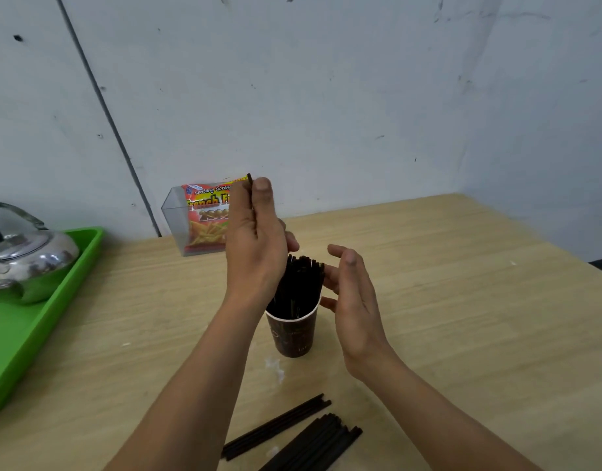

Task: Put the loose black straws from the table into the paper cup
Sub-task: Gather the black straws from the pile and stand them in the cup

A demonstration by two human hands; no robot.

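Insertion step: left hand [255, 239] pinches one black straw [249, 185] upright above the paper cup [293, 334]; right hand [354, 300], fingers relaxed, beside the cupped bundle [301, 283]. Next — lower it straight in, then fetch loose straws [310, 433] from counter [462, 300].

Colour rundown: the paper cup [294, 334] is dark brown with faint pale print and a white inner rim, and it's stuffed with black straws [301, 283]. The lone straw [249, 180] at 11 o'clock from it is black too, same as the loose straws [310, 433] at 6. The table [462, 300] is light wood grain. At 9 there's a bright green tray [38, 317] with a mirror-silver kettle [31, 256]. The snack packet [208, 215] at 11 is red, orange and yellow. The wall [327, 96] is pale grey with dark scuffs.
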